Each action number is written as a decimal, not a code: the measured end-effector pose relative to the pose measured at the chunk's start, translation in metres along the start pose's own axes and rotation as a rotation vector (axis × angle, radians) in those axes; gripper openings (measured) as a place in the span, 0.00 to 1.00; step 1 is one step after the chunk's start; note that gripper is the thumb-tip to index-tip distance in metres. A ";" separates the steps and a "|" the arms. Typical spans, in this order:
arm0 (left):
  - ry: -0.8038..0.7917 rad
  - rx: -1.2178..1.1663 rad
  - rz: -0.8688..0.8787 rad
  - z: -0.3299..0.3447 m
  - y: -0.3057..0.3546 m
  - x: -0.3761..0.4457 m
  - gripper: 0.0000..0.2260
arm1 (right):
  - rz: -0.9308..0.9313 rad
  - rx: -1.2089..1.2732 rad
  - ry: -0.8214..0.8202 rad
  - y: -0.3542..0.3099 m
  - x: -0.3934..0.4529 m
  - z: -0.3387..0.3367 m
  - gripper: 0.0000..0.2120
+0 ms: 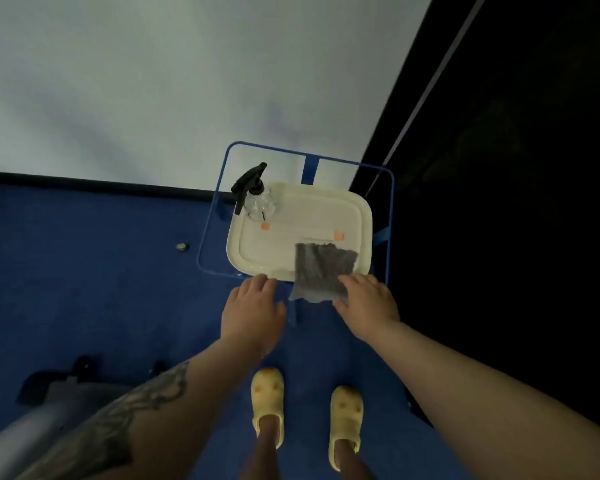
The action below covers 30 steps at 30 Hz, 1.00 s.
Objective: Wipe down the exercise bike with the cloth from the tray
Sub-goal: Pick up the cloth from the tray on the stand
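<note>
Cloth [321, 271] lies half on the tray [361, 216], its near edge drooping past the tray's near rim, where the right hand [368, 304] grips it, fingers curled on the hanging corner, likely to lift it away. Left hand [252, 311] rests relaxed at that rim, holding nothing. A spray bottle [257, 199] stands at the tray's far-left corner.

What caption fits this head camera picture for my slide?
Right hand grips the grey cloth hanging over the white tray, left hand at the tray's edge, spray bottle behind.
</note>
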<state>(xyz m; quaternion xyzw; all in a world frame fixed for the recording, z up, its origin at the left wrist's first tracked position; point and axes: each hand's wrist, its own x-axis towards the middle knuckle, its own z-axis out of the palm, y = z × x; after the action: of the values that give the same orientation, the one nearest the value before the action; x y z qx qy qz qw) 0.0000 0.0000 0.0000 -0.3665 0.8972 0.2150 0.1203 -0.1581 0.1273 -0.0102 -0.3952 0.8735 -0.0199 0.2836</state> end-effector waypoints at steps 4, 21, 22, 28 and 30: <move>-0.011 0.043 0.015 0.022 -0.015 0.008 0.24 | 0.014 0.009 -0.032 0.001 0.014 0.020 0.23; -0.068 -0.035 -0.017 0.010 -0.020 0.001 0.26 | 0.061 -0.058 0.124 -0.015 0.006 -0.009 0.10; -0.061 -0.052 -0.037 0.002 -0.021 -0.001 0.26 | 0.049 -0.036 0.136 -0.018 0.002 -0.017 0.10; 0.019 -0.126 -0.142 -0.071 -0.024 -0.023 0.24 | -0.009 0.025 0.284 -0.050 -0.027 -0.086 0.10; 0.088 -0.155 -0.178 -0.100 -0.024 -0.034 0.23 | -0.027 0.043 0.334 -0.067 -0.037 -0.113 0.10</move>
<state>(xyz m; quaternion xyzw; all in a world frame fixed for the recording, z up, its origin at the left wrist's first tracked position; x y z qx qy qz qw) 0.0352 -0.0422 0.0934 -0.4618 0.8464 0.2556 0.0706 -0.1511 0.0863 0.1196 -0.3917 0.9026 -0.1077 0.1424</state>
